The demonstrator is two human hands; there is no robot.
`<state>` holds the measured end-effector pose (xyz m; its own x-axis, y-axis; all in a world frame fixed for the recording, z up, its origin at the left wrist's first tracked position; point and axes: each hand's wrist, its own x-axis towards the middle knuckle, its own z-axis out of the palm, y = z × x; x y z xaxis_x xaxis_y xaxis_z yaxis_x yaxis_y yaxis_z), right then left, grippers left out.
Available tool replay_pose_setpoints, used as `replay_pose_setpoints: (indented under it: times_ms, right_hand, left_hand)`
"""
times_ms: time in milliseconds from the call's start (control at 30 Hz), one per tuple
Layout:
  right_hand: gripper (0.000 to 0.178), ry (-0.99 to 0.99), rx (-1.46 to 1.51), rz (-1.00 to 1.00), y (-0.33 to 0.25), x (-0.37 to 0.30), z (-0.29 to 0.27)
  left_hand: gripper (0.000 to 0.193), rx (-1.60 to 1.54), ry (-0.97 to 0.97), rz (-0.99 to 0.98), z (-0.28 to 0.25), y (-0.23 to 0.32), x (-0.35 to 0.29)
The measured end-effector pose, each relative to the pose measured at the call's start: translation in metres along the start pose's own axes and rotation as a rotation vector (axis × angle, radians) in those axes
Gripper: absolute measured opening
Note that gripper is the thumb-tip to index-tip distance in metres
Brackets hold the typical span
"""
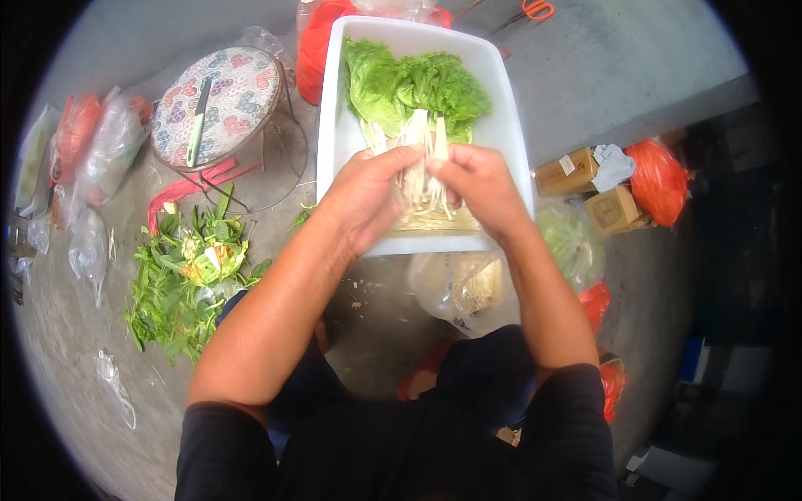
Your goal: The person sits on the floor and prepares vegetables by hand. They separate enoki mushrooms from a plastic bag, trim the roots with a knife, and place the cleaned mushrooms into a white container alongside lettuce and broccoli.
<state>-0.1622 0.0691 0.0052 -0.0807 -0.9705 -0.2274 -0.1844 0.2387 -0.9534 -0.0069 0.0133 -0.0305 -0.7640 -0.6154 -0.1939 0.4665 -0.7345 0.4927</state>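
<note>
Over a white plastic tub point(331, 125), both hands grip a bunch of enoki mushrooms point(420, 171). My left hand point(373, 194) holds the bunch from the left, its thumb laid across the pale stems. From the right, my right hand point(486, 181) pinches a few stems between thumb and curled fingers. Green leaf lettuce point(443, 83) fills the tub's far part. Loose enoki strands point(430, 221) lie along its near side, below my hands. A clear plastic bag point(480, 288) with more pale enoki rests on the floor between the tub and my knees.
On the left, a round stool point(221, 104) with a heart pattern bears a knife point(199, 125). Vegetable trimmings point(188, 292) lie on the floor nearer me. Cardboard boxes point(612, 209) and a red bag point(658, 179) stand at right. Orange-handled scissors point(537, 10) lie at the back.
</note>
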Motion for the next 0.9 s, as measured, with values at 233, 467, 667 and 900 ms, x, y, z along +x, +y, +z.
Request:
replay_pose_setpoints:
  times_ms: [233,467,667,900]
  right_hand:
    - [0.015,0.088,-0.026,-0.113,0.005,0.0,0.009]
    - [0.013,0.137,0.033,-0.007,0.004,0.0,0.01]
    - [0.013,0.161,-0.01,-0.044,0.006,-0.001,0.011]
    - [0.016,0.176,0.052,-0.007,0.001,-0.003,0.013]
  left_hand:
    - [0.029,0.092,0.176,0.073,0.006,-0.007,0.003]
    - [0.029,0.096,0.242,0.058,0.007,-0.006,0.0]
    - [0.027,0.053,0.189,0.09,0.008,-0.01,0.0]
    - [0.023,0.003,0.273,0.047,0.011,-0.003,-0.003]
